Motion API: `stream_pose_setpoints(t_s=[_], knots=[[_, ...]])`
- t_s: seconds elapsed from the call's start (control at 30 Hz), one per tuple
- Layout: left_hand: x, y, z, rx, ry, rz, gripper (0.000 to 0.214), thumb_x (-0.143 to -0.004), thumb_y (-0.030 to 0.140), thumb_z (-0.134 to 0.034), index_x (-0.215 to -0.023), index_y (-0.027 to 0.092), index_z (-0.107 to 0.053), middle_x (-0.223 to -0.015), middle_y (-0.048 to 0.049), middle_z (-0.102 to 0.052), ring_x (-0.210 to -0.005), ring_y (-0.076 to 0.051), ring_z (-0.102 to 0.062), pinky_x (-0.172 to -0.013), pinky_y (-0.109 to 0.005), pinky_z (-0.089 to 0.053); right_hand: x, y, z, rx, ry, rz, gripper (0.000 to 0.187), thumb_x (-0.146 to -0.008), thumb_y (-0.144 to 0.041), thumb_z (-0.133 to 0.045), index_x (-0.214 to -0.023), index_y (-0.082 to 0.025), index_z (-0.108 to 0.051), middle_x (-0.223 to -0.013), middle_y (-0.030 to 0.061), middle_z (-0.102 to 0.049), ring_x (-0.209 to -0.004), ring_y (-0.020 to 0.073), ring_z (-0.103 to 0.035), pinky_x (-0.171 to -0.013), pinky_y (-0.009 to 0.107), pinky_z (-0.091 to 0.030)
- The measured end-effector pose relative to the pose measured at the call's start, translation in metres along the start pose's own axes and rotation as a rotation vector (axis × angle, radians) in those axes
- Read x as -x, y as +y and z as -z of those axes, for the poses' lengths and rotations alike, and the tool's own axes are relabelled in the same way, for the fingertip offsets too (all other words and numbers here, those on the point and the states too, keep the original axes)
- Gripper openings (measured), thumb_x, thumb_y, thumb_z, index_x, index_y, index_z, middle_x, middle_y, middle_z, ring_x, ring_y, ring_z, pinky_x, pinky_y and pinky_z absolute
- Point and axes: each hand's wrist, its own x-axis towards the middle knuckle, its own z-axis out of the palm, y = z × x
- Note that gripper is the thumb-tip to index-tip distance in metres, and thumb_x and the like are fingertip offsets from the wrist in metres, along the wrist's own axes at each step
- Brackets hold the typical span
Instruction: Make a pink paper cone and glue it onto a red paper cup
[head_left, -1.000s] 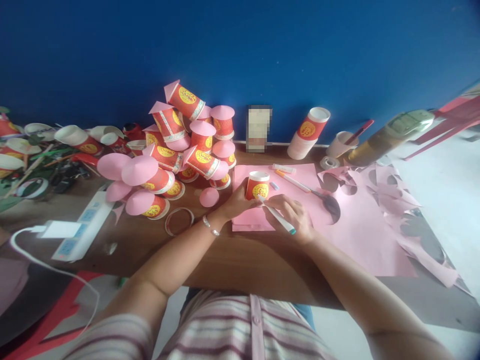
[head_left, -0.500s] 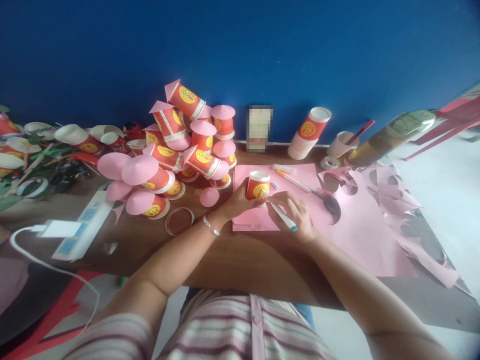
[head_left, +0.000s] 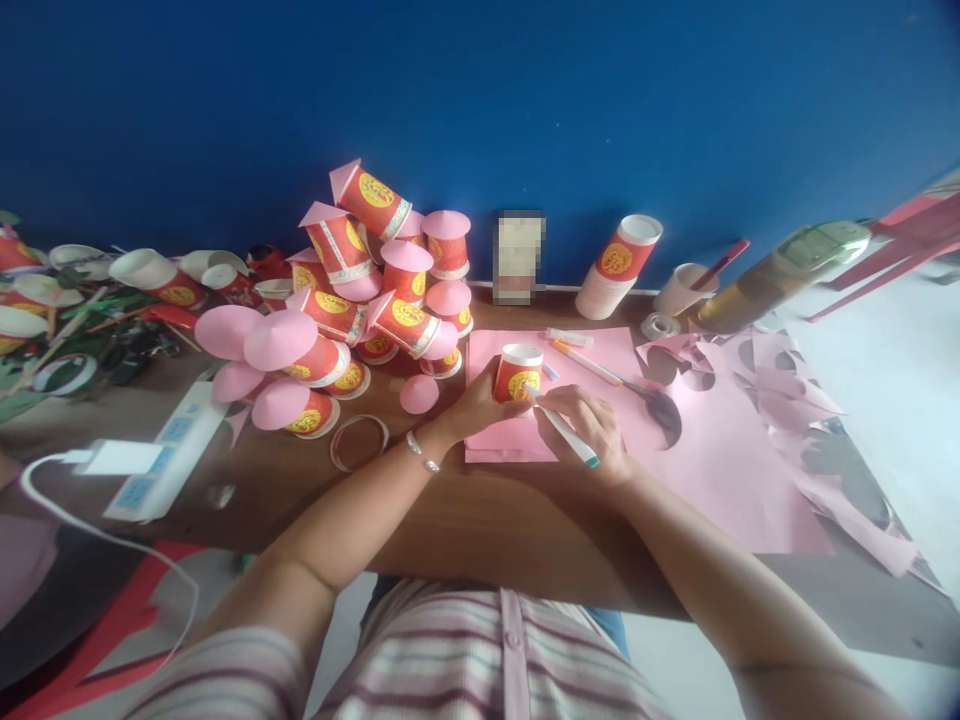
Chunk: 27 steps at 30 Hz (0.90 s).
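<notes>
A red paper cup (head_left: 517, 372) with a yellow emblem stands upside down on a pink paper sheet (head_left: 592, 352) on the wooden table. My left hand (head_left: 475, 407) grips the cup's lower left side and holds it down. My right hand (head_left: 592, 428) is closed on a white pen with a teal end (head_left: 568, 436). The pen's tip touches the paper at the cup's right base.
A pile of red cups with pink paper cones (head_left: 360, 300) lies to the left. A cup stack (head_left: 616, 265), scissors (head_left: 651, 400), tape rolls (head_left: 658, 325) and cut pink paper (head_left: 757, 440) lie to the right. A white power strip (head_left: 161, 455) sits near the left edge.
The pen tip has slid a little around the cup's right side, and my right hand has shifted slightly with it. The cup and my left hand have stayed put.
</notes>
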Motion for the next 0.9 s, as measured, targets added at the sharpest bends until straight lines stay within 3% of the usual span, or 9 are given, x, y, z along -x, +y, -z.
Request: stream_pose_setpoints(t_s=[0.17, 0.37, 0.9], knots=[[0.0015, 0.0087, -0.0038, 0.029, 0.022, 0.041, 0.067, -0.070, 0.045, -0.090, -0.121, 0.018, -0.056, -0.111, -0.0096, -0.068, -0.103, -0.026, -0.067, -0.084, -0.038, -0.058, -0.0031, 0.0003, 0.0021, -0.007, -0.004, 0.005, 0.030, -0.092, -0.005, -0.062, -0.116, -0.022, -0.060, -0.087, 0.0048, -0.071, -0.074, 0.0183, -0.071, -0.063, 0.030, -0.060], [0.0010, 0.0071, -0.0020, -0.011, 0.004, 0.021, 0.068, -0.073, 0.045, -0.088, -0.126, 0.018, -0.055, -0.120, -0.0124, -0.067, -0.114, -0.031, -0.066, -0.094, -0.045, -0.059, -0.0016, 0.0009, 0.0012, -0.011, -0.022, -0.007, 0.029, -0.094, -0.007, -0.060, -0.118, -0.024, -0.060, -0.088, 0.0044, -0.071, -0.074, 0.0182, -0.071, -0.065, 0.030, -0.059], [-0.0007, 0.0034, -0.0012, -0.040, -0.022, 0.014, 0.065, -0.076, 0.043, -0.083, -0.125, 0.017, -0.050, -0.120, -0.0126, -0.065, -0.111, -0.028, -0.066, -0.093, -0.043, -0.058, -0.0011, 0.0008, 0.0020, -0.063, -0.043, -0.024, 0.038, -0.095, -0.007, -0.062, -0.128, -0.024, -0.060, -0.093, 0.0056, -0.070, -0.080, 0.0194, -0.071, -0.068, 0.031, -0.060]])
